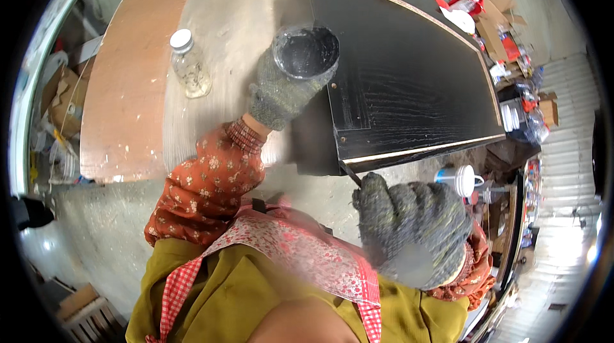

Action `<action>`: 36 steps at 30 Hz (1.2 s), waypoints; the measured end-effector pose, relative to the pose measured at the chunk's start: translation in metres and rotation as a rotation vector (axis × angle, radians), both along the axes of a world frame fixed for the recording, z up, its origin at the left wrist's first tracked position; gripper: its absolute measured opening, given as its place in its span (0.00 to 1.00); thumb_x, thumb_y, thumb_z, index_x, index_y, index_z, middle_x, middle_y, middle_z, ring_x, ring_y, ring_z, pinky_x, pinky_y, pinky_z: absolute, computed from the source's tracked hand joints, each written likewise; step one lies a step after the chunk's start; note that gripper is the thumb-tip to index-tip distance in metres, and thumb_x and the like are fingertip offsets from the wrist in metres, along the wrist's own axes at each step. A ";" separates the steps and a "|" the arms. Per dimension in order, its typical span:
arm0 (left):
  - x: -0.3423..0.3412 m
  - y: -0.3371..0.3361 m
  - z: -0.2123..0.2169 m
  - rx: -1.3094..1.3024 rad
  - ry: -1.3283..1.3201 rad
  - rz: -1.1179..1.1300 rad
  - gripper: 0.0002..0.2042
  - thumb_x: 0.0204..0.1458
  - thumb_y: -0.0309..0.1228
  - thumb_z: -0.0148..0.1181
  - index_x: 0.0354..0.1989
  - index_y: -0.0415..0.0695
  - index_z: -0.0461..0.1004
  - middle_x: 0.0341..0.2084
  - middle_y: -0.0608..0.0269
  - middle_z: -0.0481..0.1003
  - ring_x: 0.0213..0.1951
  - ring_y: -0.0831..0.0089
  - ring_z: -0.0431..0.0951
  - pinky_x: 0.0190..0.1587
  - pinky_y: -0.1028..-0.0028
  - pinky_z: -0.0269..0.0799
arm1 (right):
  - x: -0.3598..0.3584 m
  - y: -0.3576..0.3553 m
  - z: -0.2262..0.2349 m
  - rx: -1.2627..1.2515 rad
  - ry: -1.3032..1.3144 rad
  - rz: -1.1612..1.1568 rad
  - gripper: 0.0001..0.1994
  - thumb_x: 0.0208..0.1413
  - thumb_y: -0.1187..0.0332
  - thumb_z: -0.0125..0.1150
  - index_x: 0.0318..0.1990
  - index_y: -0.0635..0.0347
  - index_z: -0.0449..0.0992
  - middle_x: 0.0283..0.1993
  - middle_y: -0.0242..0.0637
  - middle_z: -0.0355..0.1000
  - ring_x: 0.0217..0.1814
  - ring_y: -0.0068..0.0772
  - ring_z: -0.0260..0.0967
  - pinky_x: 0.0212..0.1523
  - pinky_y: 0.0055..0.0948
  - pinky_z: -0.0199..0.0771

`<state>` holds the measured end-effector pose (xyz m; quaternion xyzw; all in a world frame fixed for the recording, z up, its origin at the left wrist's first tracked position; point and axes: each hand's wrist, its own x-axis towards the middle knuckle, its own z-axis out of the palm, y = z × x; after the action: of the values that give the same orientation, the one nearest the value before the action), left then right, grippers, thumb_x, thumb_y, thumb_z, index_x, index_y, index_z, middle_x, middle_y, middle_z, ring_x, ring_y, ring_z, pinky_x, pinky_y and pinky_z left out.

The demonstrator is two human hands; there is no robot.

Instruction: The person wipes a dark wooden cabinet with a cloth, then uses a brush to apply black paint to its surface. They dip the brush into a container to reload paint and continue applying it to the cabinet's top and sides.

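My left hand, in a grey knit glove, is closed around a small round bowl. Dark residue coats the inside of the bowl, which tilts toward me. In a matching glove, my right hand is closed on a thin dark flat tool. The tool's tip meets the near corner of a black wood-grain panel piece. Pale unfinished strips run along the panel's near and far edges. Most of the tool is hidden inside the glove, so its kind is unclear.
A clear jar with a white lid stands on the pale board at left, beside a brown board. A white bucket is on the right. Cardboard boxes and clutter line the far right; a shelf with more clutter stands far left.
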<state>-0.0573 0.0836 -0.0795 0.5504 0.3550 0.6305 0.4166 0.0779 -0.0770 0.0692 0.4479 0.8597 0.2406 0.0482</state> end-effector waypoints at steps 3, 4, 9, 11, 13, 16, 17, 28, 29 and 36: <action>-0.018 0.006 -0.011 0.156 0.265 0.146 0.19 0.43 0.24 0.66 0.46 0.40 0.71 0.40 0.62 0.77 0.43 0.73 0.75 0.50 0.73 0.69 | -0.014 0.004 -0.003 0.022 -0.059 0.144 0.15 0.47 0.60 0.56 0.26 0.67 0.70 0.15 0.30 0.54 0.15 0.24 0.53 0.13 0.27 0.50; -0.006 0.010 -0.008 0.241 0.313 0.100 0.19 0.42 0.25 0.67 0.45 0.41 0.71 0.39 0.62 0.77 0.43 0.72 0.75 0.52 0.72 0.68 | -0.019 -0.005 0.001 0.039 -0.095 0.122 0.13 0.46 0.65 0.56 0.28 0.71 0.71 0.14 0.29 0.53 0.13 0.22 0.51 0.11 0.25 0.49; 0.023 -0.015 0.004 0.445 0.354 0.035 0.21 0.38 0.25 0.69 0.44 0.42 0.71 0.39 0.59 0.74 0.44 0.67 0.73 0.54 0.68 0.66 | -0.010 -0.061 0.015 -0.089 -0.166 -0.076 0.12 0.43 0.73 0.54 0.33 0.75 0.73 0.14 0.29 0.55 0.12 0.22 0.53 0.10 0.25 0.49; 0.015 -0.015 -0.003 0.457 0.349 0.010 0.25 0.37 0.23 0.69 0.47 0.41 0.68 0.41 0.59 0.73 0.45 0.67 0.73 0.55 0.68 0.66 | -0.012 -0.061 0.017 -0.182 -0.114 -0.133 0.11 0.43 0.73 0.54 0.34 0.74 0.73 0.15 0.29 0.56 0.13 0.23 0.55 0.10 0.25 0.49; 0.019 -0.019 -0.015 0.357 0.213 -0.137 0.29 0.37 0.21 0.68 0.51 0.40 0.63 0.44 0.59 0.72 0.46 0.68 0.73 0.55 0.69 0.66 | -0.015 -0.066 0.028 -0.163 -0.108 -0.165 0.11 0.45 0.72 0.55 0.35 0.72 0.73 0.15 0.28 0.55 0.14 0.24 0.56 0.12 0.26 0.52; 0.019 -0.018 -0.020 0.468 0.199 -0.196 0.30 0.37 0.20 0.68 0.52 0.40 0.62 0.45 0.58 0.71 0.47 0.69 0.72 0.57 0.68 0.64 | -0.024 -0.072 0.035 -0.128 -0.169 -0.258 0.11 0.45 0.72 0.55 0.35 0.72 0.72 0.15 0.28 0.55 0.14 0.23 0.56 0.14 0.27 0.53; 0.019 -0.016 -0.018 0.547 0.223 -0.172 0.30 0.37 0.20 0.68 0.52 0.40 0.61 0.46 0.58 0.70 0.47 0.69 0.71 0.58 0.67 0.63 | -0.027 -0.074 0.035 -0.123 -0.170 -0.298 0.11 0.45 0.72 0.55 0.35 0.72 0.72 0.16 0.28 0.56 0.14 0.23 0.56 0.14 0.27 0.54; 0.018 -0.026 0.015 0.336 0.221 -0.216 0.21 0.41 0.17 0.64 0.46 0.38 0.68 0.45 0.58 0.72 0.48 0.68 0.72 0.55 0.70 0.65 | -0.029 -0.082 0.045 -0.174 -0.135 -0.537 0.21 0.39 0.61 0.61 0.44 0.61 0.74 0.28 0.31 0.65 0.28 0.33 0.65 0.29 0.34 0.63; 0.013 -0.030 0.014 0.289 0.205 -0.275 0.23 0.40 0.19 0.64 0.48 0.39 0.67 0.46 0.57 0.72 0.49 0.66 0.71 0.55 0.68 0.65 | -0.023 -0.080 0.044 -0.108 -0.091 -0.460 0.19 0.41 0.63 0.60 0.42 0.62 0.74 0.25 0.30 0.63 0.25 0.30 0.63 0.25 0.32 0.61; -0.058 -0.067 -0.035 -0.018 0.258 -0.518 0.27 0.34 0.33 0.70 0.47 0.44 0.71 0.44 0.56 0.73 0.52 0.54 0.68 0.60 0.57 0.57 | -0.011 -0.061 0.015 -0.049 0.349 -0.457 0.11 0.45 0.67 0.62 0.38 0.57 0.75 0.18 0.29 0.67 0.20 0.30 0.67 0.22 0.33 0.64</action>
<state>-0.1157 0.0170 -0.1149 0.6945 0.2583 0.4246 0.5202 0.0665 -0.1376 0.0838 0.6635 0.7373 0.1217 -0.0368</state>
